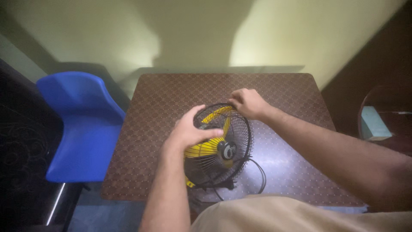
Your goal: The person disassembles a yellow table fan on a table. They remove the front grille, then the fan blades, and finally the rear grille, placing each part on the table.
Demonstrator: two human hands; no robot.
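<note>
Now we grip the fan [219, 148] near the desk's [292, 172] front edge | left hand [191, 131] clasps guard's near rim | right hand [249, 103] pinches far rim.

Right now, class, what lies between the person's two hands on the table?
In the head view, the upper rim of the small fan's black wire guard spans the gap between left hand and right hand, with a yellow blade behind the wires.
</note>
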